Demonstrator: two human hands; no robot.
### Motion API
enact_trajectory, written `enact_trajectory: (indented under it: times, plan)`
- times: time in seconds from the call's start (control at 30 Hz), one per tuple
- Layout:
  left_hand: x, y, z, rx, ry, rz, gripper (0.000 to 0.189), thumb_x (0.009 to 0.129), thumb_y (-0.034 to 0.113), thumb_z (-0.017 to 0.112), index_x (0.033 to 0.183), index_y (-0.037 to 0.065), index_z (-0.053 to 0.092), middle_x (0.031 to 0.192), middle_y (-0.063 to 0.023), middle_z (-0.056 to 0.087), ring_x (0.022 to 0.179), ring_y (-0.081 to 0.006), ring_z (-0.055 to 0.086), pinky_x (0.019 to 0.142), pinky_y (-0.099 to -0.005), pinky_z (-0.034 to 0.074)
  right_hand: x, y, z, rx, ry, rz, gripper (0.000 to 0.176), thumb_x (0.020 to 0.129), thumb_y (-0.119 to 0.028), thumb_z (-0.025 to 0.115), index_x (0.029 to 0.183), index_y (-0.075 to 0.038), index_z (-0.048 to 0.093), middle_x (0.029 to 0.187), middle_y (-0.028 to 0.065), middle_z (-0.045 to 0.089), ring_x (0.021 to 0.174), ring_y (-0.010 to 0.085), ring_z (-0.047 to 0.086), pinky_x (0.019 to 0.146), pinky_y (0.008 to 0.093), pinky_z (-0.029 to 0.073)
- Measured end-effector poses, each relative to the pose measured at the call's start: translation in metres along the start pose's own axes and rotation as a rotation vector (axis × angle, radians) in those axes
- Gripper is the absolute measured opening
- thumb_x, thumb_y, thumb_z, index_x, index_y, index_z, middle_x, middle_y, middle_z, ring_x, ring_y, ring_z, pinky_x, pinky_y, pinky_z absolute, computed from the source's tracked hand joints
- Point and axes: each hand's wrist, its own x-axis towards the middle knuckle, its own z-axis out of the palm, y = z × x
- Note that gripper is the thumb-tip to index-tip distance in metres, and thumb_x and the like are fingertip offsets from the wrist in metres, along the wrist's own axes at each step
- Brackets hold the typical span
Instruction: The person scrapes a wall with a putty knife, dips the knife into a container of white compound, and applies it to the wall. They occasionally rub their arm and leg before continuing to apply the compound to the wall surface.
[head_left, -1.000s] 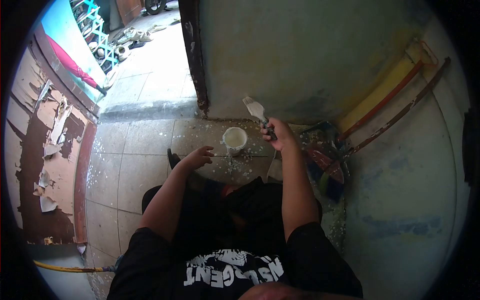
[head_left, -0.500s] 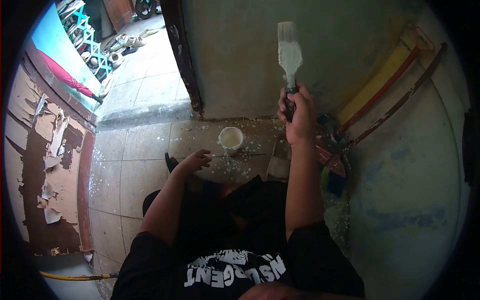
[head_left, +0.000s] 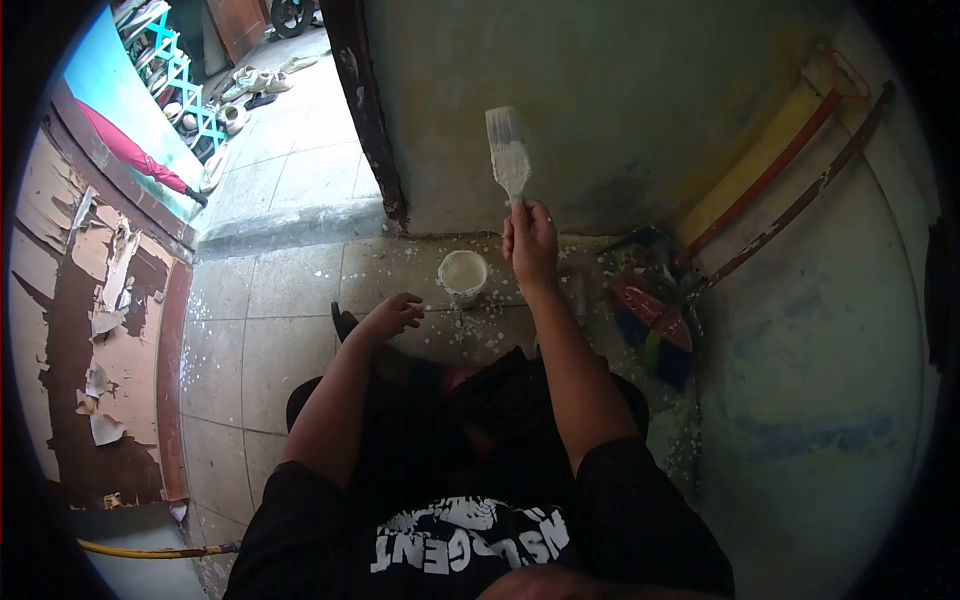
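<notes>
A paintbrush [head_left: 511, 160] coated in white paint points up toward the wall [head_left: 440, 90], its handle wrapped by the fingers of my right hand [head_left: 532, 245]. Below and left of that hand, a small white bucket [head_left: 463, 300] holds pale paint and stands on the tiled floor. My left hand [head_left: 395, 316] hangs over my knee with loosely bent, parted fingers and holds nothing; the bucket is the thing nearest to it.
White paint spots [head_left: 480, 335] speckle the floor around the bucket. A dustpan [head_left: 650, 310] and long-handled tools [head_left: 790, 200] lean in the right corner. At left are a peeling door [head_left: 100, 350] and a doorway with shoes [head_left: 255, 85] beyond it.
My right hand has moved left and down with the paintbrush, uncovering more of the dustpan in the corner. My left hand has hardly moved.
</notes>
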Motion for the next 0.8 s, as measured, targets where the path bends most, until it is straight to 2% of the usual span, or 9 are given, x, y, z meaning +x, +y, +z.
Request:
enact_trajectory:
  times: [0.13,0.2,0.23,0.3,0.43,0.47,0.63,0.73,0.8]
  plan:
    - [-0.001,0.002,-0.002,0.107,-0.025,0.039,0.050,0.095,0.030,0.065,0.137,0.006,0.051,0.112,-0.0107,0.069,0.098,-0.0183,0.068,0.078,-0.0327,0.051,-0.006,0.019,-0.006,0.037,-0.171,0.128,0.017,0.103,-0.020,0.050,0.104,-0.003,0.054,0.076,0.0028,0.056,0.058,0.0113,0.053,0.051,0.0279,0.048]
    - [0.001,-0.003,-0.001,0.146,-0.045,0.044,0.050,0.094,0.028,0.065,0.136,0.006,0.051,0.110,-0.0105,0.070,0.097,-0.0178,0.068,0.077,-0.0324,0.051,-0.012,0.006,-0.005,0.144,-0.111,0.566,0.018,0.102,-0.017,0.047,0.098,-0.002,0.054,0.074,0.0069,0.059,0.061,0.0188,0.061,0.055,0.0345,0.054]
    - [0.004,-0.007,-0.002,0.142,-0.065,0.048,0.049,0.094,0.028,0.065,0.136,0.006,0.052,0.108,-0.0100,0.070,0.096,-0.0174,0.068,0.076,-0.0320,0.051,-0.010,0.011,-0.011,0.143,-0.110,0.566,0.018,0.102,-0.017,0.047,0.098,-0.002,0.054,0.074,0.0069,0.059,0.061,0.0188,0.061,0.055,0.0345,0.054]
    - [0.006,-0.011,-0.003,0.137,-0.083,0.052,0.048,0.094,0.027,0.065,0.135,0.006,0.052,0.107,-0.0095,0.071,0.096,-0.0169,0.068,0.075,-0.0316,0.051,0.000,0.033,-0.024,0.136,-0.139,0.741,0.016,0.100,-0.015,0.048,0.097,-0.001,0.054,0.077,0.0089,0.059,0.066,0.0213,0.064,0.059,0.0370,0.058]
    - [0.004,-0.009,-0.003,0.162,-0.090,0.026,0.047,0.094,0.027,0.065,0.135,0.006,0.052,0.107,-0.0089,0.071,0.096,-0.0166,0.068,0.074,-0.0314,0.051,0.013,0.055,-0.031,0.118,-0.095,0.739,0.016,0.101,-0.017,0.050,0.097,-0.002,0.055,0.080,0.0076,0.060,0.064,0.0179,0.060,0.059,0.0335,0.057]
    - [0.005,-0.008,-0.002,0.163,-0.088,0.008,0.048,0.094,0.027,0.065,0.135,0.006,0.052,0.107,-0.0088,0.070,0.095,-0.0165,0.068,0.074,-0.0313,0.051,0.015,0.047,-0.028,0.133,-0.098,0.646,0.016,0.101,-0.017,0.050,0.098,-0.002,0.055,0.080,0.0073,0.060,0.064,0.0173,0.060,0.059,0.0333,0.056]
    - [0.004,-0.008,-0.003,0.140,-0.096,-0.009,0.048,0.094,0.028,0.065,0.135,0.007,0.052,0.108,-0.0089,0.070,0.095,-0.0163,0.068,0.074,-0.0313,0.051,0.008,-0.040,0.001,0.290,-0.138,0.389,0.014,0.101,-0.016,0.050,0.095,-0.003,0.049,0.078,0.0084,0.058,0.059,0.0164,0.055,0.056,0.0337,0.050]
    - [0.008,-0.014,-0.003,0.144,-0.111,-0.019,0.049,0.094,0.029,0.065,0.135,0.007,0.052,0.109,-0.0090,0.070,0.095,-0.0162,0.067,0.074,-0.0314,0.051,-0.003,-0.089,0.013,0.377,-0.205,0.280,0.014,0.102,-0.016,0.048,0.100,-0.003,0.050,0.079,0.0080,0.058,0.058,0.0153,0.053,0.057,0.0330,0.047]
    - [0.009,-0.015,-0.003,0.163,-0.115,-0.025,0.049,0.094,0.029,0.065,0.136,0.007,0.051,0.110,-0.0089,0.069,0.096,-0.0161,0.067,0.074,-0.0315,0.051,-0.008,-0.103,0.015,0.355,-0.278,0.114,0.017,0.103,-0.017,0.047,0.107,-0.002,0.051,0.079,0.0083,0.058,0.058,0.0149,0.053,0.057,0.0327,0.048]
